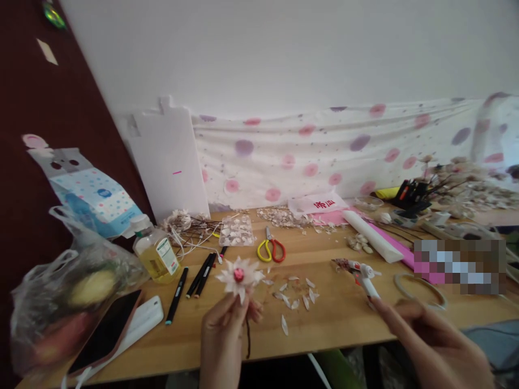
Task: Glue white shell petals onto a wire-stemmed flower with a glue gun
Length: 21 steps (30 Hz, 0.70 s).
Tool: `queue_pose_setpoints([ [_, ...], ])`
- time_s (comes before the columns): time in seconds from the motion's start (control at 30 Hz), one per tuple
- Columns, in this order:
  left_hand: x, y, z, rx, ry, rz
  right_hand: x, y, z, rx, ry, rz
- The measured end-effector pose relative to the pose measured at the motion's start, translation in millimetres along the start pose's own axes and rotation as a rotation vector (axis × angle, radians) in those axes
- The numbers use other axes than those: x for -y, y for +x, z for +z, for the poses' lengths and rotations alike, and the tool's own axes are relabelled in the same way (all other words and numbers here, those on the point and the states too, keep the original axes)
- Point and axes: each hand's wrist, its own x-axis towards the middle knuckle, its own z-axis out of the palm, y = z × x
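Observation:
My left hand (pixel 229 324) pinches the thin brown stem (pixel 248 340) of a handmade flower (pixel 239 278), holding it upright above the table's front part. Pale pointed petals spread around its pink-red centre. To the right, my right hand (pixel 430 335) has one finger stretched to the white handle of a glue gun (pixel 367 281); the other fingers bend loosely, not wrapped around it. The gun's nozzle points left. Loose pale petals (pixel 295 303) lie scattered on the wood between my hands. Behind them rest scissors (pixel 271 249) with one yellow and one red handle.
Black markers (pixel 177 296), a bottle of yellow liquid (pixel 157 251), a phone (pixel 106 329) and a plastic bag (pixel 77 292) occupy the left side. Farther back are a petal tray (pixel 235 231) and a petal heap (pixel 281 217). A white roll (pixel 372 236) and a tape ring (pixel 419 290) lie right.

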Motion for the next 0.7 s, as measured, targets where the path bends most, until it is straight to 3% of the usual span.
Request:
queue_pose_setpoints([
  [0.1,-25.3,14.4,11.4,-0.026,-0.168,-0.021,-47.8,48.1,-6.8,-0.119,-0.286,0.065],
  [0.23,-44.5,23.4,21.7,-0.04,-0.311,-0.257,-86.7,98.5,7.9,-0.043,-0.487,0.023],
  [0.37,-44.9,19.7,23.7,-0.157,-0.364,-0.426,-94.1,117.0,21.0,0.157,-0.472,0.03],
  [0.47,-44.4,16.3,24.9,-0.178,-0.395,-0.477,-92.9,119.7,25.9,0.261,-0.427,0.029],
  [0.7,-39.1,15.2,30.5,-0.162,-0.415,-0.574,-89.1,116.4,42.4,0.316,-0.282,-0.104],
])
